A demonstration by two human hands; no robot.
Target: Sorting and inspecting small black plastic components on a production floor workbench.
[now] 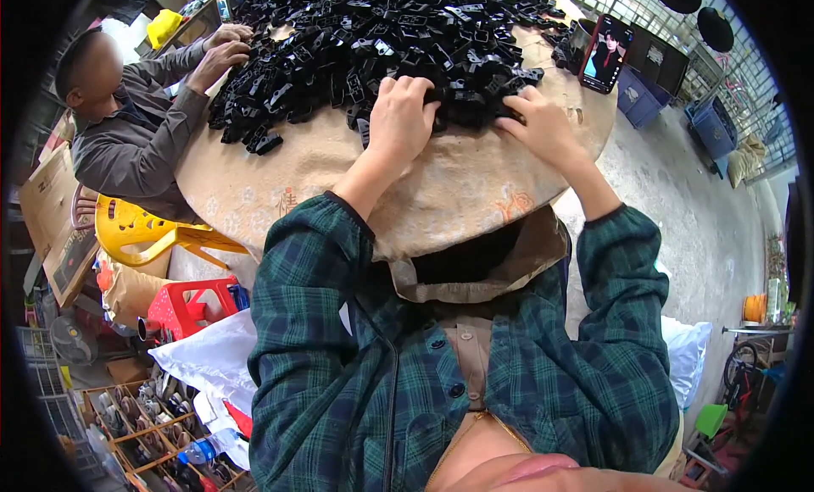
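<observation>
Clump of glossy black plastic pieces (pixel 466 106), right at the near edge of the big loose heap of small black plastic parts (pixel 356 51), is what we're looking at here. It sits between our two hands: left hand (pixel 403 119) on one side, right hand (pixel 543 127) on the other. Honestly we can't call either one nearer, since both look to be right up against it.

As far as we can make out, the clump's long axis runs sideways, hand to hand along the heap's near edge. Single pieces are too dark and jumbled for us to say how each one points.

Our left hand is half curled, fingers bent over the heap's front edge and thumb toward the clump. Our right hand is looser, thumb and forefinger spread a bit apart with the tips at the clump's other end. Whether either actually has a piece pinched, we can't tell, the contact spots are just black on black.

In front of the heap, on our side, there's bare beige flower-print fabric table cover (pixel 407 195). Off the heap's left edge we've got a co-worker's hands (pixel 217 66) touching parts too, well apart from ours, and to the heap's right stands an upright phone with a lit screen (pixel 604 55).
</observation>
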